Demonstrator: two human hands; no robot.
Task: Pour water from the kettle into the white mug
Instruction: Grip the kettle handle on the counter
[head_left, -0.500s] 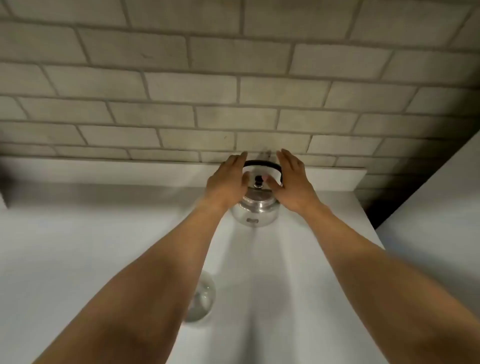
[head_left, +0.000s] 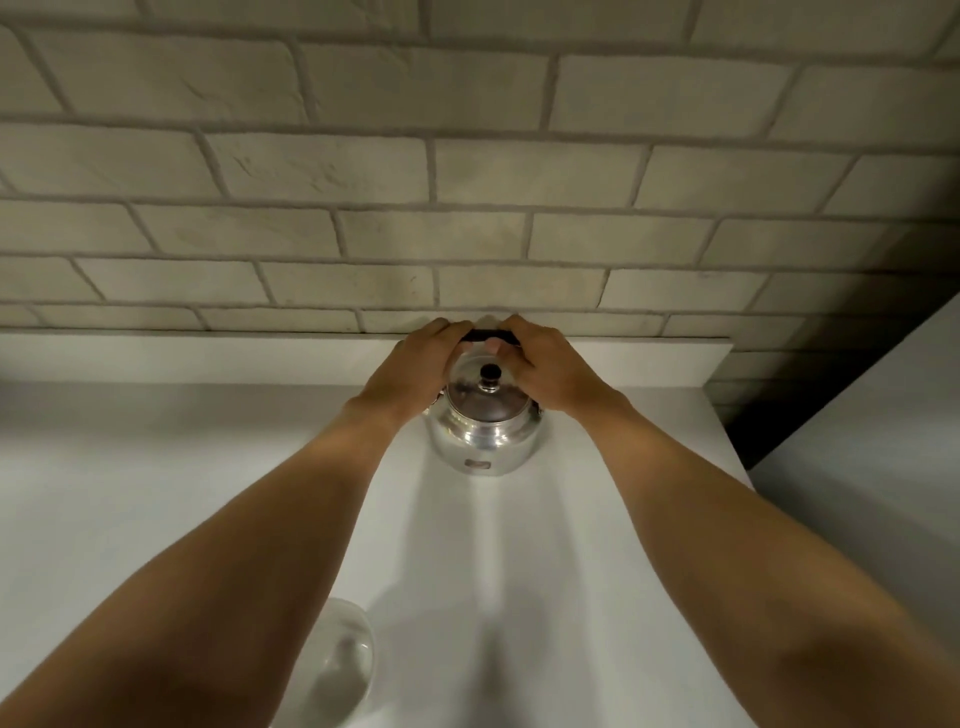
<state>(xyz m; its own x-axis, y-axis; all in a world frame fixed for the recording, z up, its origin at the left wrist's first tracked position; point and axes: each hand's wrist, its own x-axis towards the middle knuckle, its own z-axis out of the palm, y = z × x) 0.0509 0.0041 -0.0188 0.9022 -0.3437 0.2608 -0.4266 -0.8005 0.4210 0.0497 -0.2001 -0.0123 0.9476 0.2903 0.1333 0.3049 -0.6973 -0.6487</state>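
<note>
Steel kettle (head_left: 483, 431) | hands: left (head_left: 410, 371), right (head_left: 545, 371) gripping handle (head_left: 483, 336)

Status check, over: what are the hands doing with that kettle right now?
Left hand and right hand both closed on kettle handle. Kettle on counter. White mug near, beside left forearm. Nothing in the way.

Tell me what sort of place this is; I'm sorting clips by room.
Probably a home kitchen: a metal kettle held by both hands, a white counter against a brick wall, and a mug nearby.
</note>
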